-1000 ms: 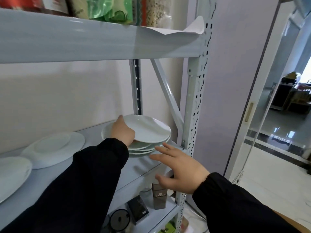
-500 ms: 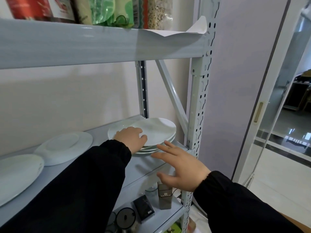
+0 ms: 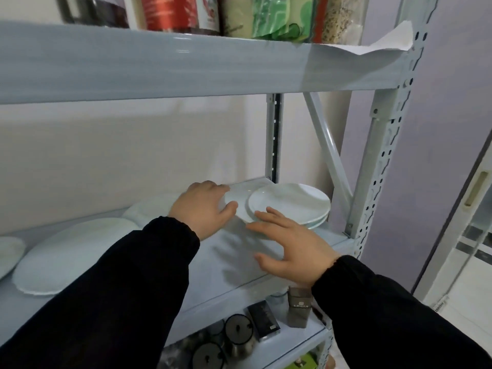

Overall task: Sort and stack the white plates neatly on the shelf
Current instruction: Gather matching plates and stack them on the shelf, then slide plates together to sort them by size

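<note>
A stack of white plates point(image 3: 291, 202) sits at the right end of the grey middle shelf point(image 3: 234, 259). A lower plate point(image 3: 241, 199) sticks out to the left from under the top one. My left hand point(image 3: 203, 207) grips that plate's left rim, fingers curled over the far edge and thumb on top. My right hand point(image 3: 288, 245) is spread open at the front of the stack, its fingertips touching the rim. More white plates lie singly on the shelf: one large point(image 3: 76, 255), one behind my left wrist point(image 3: 149, 209), one at the far left edge point(image 3: 8, 251).
The upper shelf point(image 3: 186, 65) hangs low over the plates and carries bags and jars. A perforated post point(image 3: 372, 169) and a diagonal brace point(image 3: 326, 145) stand close to the right of the stack. The lower shelf holds dark boxes point(image 3: 263, 320) and black lids point(image 3: 238, 328).
My left hand slid from the top of the stack to the left rim of a lower plate. My right hand rose and reached forward until its fingertips met the stack's front edge.
</note>
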Motion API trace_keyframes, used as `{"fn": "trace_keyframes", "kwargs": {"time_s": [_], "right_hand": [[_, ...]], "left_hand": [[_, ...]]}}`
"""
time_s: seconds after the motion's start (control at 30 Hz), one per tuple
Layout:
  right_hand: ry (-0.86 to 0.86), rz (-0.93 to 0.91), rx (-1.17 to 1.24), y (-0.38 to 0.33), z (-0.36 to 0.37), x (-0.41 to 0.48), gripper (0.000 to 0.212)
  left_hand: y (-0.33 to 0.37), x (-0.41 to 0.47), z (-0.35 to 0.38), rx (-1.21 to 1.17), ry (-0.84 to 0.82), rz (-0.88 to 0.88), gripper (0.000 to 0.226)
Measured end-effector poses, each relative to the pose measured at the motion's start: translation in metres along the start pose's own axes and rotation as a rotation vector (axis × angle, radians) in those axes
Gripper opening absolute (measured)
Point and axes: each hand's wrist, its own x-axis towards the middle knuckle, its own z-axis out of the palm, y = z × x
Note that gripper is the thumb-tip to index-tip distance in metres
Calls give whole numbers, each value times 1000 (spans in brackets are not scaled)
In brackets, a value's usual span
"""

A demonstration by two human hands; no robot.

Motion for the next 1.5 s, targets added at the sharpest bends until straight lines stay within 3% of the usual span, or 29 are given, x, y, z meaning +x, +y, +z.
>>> {"fn": "trace_keyframes", "kwargs": {"time_s": [0.4, 0.6, 0.83, 1.0, 1.17, 1.33, 1.5], "right_hand": [[-82, -190, 87, -124, 75, 108, 64], [-141, -223, 110, -184, 132, 142, 69], [-428, -84, -113, -208, 177, 156, 97], [-457, -93, -256, -208, 185, 156, 87], [-514, -99, -295, -216, 177, 149, 70], [-540, -138, -234, -215, 164, 117, 88], [-541, -190, -176, -212, 156, 98, 91]], "left_hand": [[-165, -108, -82, 89, 73, -267, 77], [-229, -168, -108, 56, 99, -356, 58], [-253, -212, -99, -9, 114, -335, 61], [-257, -223, -88, -26, 177, -258, 58], [-258, -229, -83, -46, 134, -251, 64], [-257, -232, -82, -1, 76, -260, 69], [-254, -235, -81, 18, 58, -283, 74]]}}
